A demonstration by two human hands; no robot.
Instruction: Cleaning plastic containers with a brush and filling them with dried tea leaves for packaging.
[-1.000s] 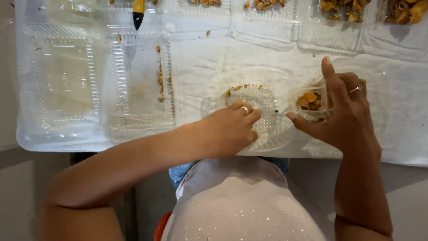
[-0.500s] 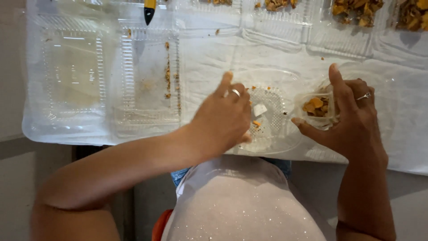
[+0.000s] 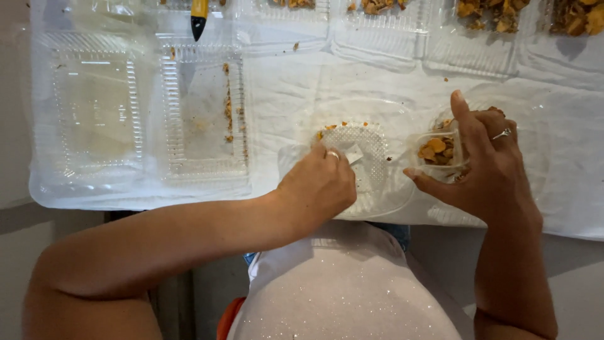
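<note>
A clear plastic clamshell tray (image 3: 384, 189) with a dotted base lies in front of me on a white cloth. My left hand (image 3: 321, 182) rests in it, fingers pinched on a small white square piece (image 3: 353, 153). A few orange crumbs (image 3: 330, 128) lie at the tray's far edge. My right hand (image 3: 487, 160) grips a small clear plastic cup (image 3: 438, 151) filled with orange-brown dried pieces, just right of the tray.
An open, empty clear clamshell container (image 3: 135, 113) with crumbs along its hinge lies at the left. A yellow-and-black tool tip (image 3: 199, 17) shows at the top edge. Several clear trays of orange-brown pieces (image 3: 484, 16) line the far side.
My left hand lifted off the tray base, showing the white piece, then came back down and pinched it. The right hand kept holding the cup.
</note>
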